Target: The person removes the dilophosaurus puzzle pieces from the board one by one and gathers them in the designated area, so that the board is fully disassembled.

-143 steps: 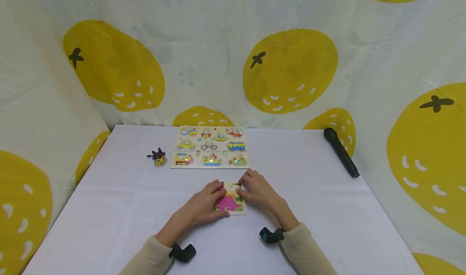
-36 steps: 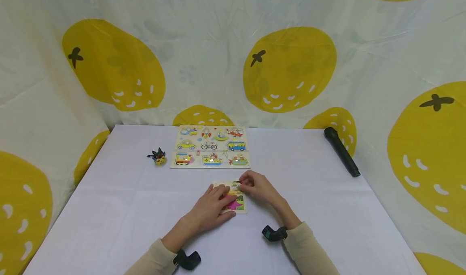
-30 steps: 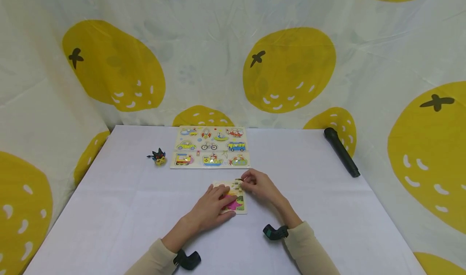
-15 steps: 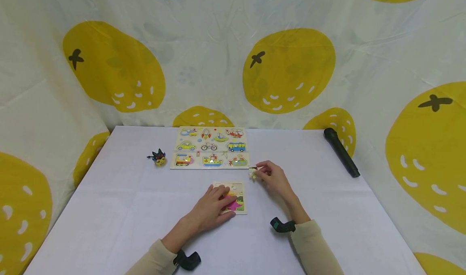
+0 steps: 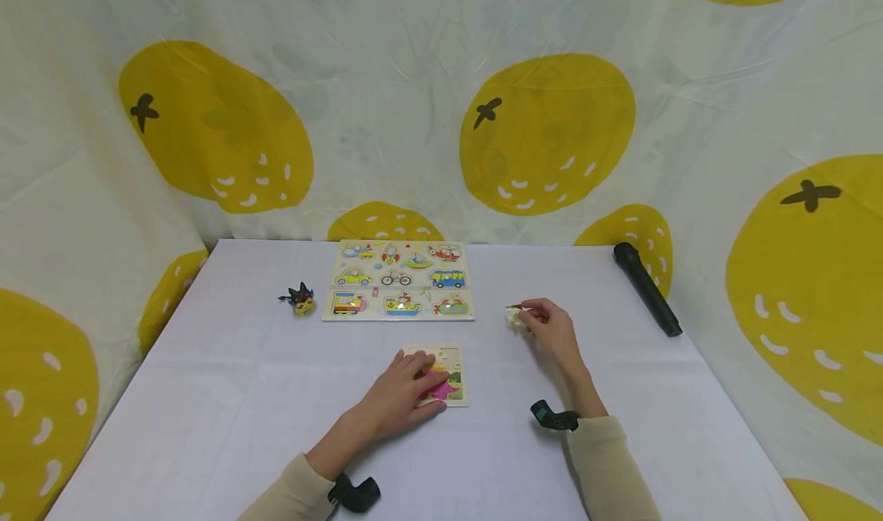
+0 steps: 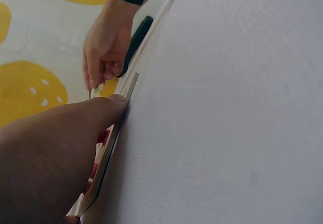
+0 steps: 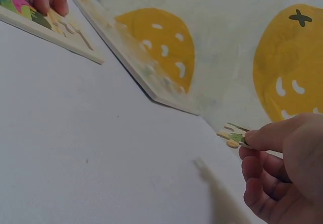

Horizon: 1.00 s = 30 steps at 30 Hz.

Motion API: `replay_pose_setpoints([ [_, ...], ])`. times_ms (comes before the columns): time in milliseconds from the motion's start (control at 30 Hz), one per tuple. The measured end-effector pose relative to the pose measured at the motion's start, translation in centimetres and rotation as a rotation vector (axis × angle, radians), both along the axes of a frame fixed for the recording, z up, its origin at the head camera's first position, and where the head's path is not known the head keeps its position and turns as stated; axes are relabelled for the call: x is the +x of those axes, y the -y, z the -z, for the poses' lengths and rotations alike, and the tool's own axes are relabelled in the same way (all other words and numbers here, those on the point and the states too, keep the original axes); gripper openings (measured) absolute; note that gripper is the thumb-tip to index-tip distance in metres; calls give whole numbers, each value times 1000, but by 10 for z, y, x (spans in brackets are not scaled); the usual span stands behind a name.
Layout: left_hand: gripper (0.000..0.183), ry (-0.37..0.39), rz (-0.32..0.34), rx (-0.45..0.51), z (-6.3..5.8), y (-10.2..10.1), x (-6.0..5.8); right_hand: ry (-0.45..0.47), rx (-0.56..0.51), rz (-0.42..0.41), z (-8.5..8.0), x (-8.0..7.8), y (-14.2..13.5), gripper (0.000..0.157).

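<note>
Between right thumb and fingertips I pinch a small jigsaw piece (image 7: 234, 137), cream with a green patch and a knobbed edge. The right hand (image 5: 552, 329) holds it above the white table, right of the picture board. My left hand (image 5: 407, 394) rests with extended fingers on a small square jigsaw puzzle (image 5: 451, 379) with a pink dinosaur, covering its left part. In the left wrist view the left thumb (image 6: 108, 108) lies along the puzzle's edge. The puzzle's upper right corner, seen in the right wrist view, shows bare tray where a piece is out.
A wooden vehicle puzzle board (image 5: 398, 281) lies at the back of the table, just beyond the small puzzle. Left of it stands a small black-and-yellow toy figure (image 5: 300, 299). A black microphone-like stick (image 5: 647, 289) lies at the back right. Patterned cloth (image 5: 386, 122) hangs behind.
My right hand has lifted the jigsaw piece out of the puzzle's upper right corner and carried it right and away. Earlier the left hand slid further over the puzzle; it now stays still.
</note>
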<state>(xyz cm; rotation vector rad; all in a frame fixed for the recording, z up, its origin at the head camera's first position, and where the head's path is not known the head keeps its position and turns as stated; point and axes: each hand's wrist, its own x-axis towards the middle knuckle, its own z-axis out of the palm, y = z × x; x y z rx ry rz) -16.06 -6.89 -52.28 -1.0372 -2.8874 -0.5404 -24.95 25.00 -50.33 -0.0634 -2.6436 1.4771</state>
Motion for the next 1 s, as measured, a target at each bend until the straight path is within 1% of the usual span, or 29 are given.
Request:
replay_pose_setpoints([
  [233, 51, 7, 0, 4, 0, 1, 0, 28, 33, 107, 1, -2, -16, 31],
  [633, 53, 25, -4, 6, 2, 1, 0, 54, 125, 230, 9, 1, -39, 30],
  [733, 53, 21, -4, 6, 2, 1, 0, 45, 152, 247, 11, 0, -42, 30],
  [1000, 53, 15, -8, 9, 3, 1, 0, -15, 213, 287, 16, 0, -43, 26],
])
